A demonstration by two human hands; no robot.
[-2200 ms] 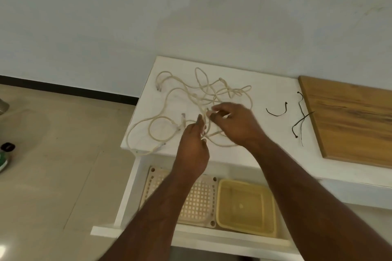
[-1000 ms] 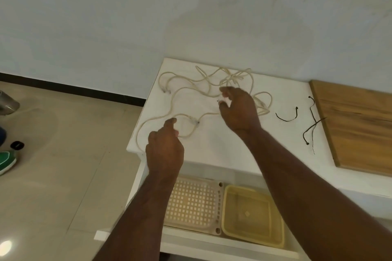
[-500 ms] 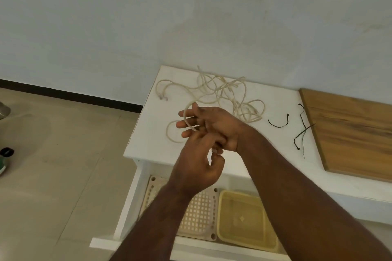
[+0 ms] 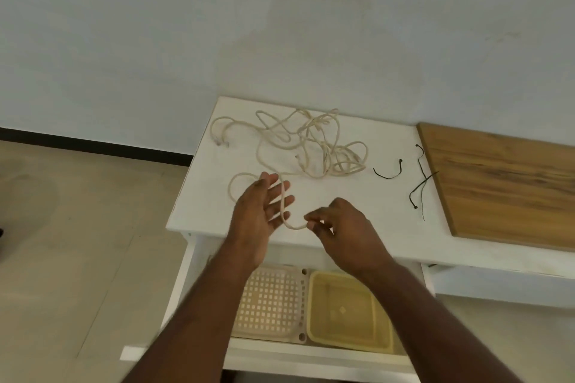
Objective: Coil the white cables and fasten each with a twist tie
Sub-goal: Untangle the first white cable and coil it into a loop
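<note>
Over a white worktop point(image 4: 357, 205), the left hand point(image 4: 261, 211), fingers point(image 4: 284, 200) spread and straight, carries a loop of cream-white cable point(image 4: 282, 196); the right hand point(image 4: 339, 227) pinches its end at three o'clock. The tangle lies toward twelve o'clock, black twist ties point(image 4: 418, 183) at two. No legible writing.

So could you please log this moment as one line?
stage: coiling | left hand: open, strand across fingers | right hand: pinching cream-white cable | black twist ties: untouched
</note>
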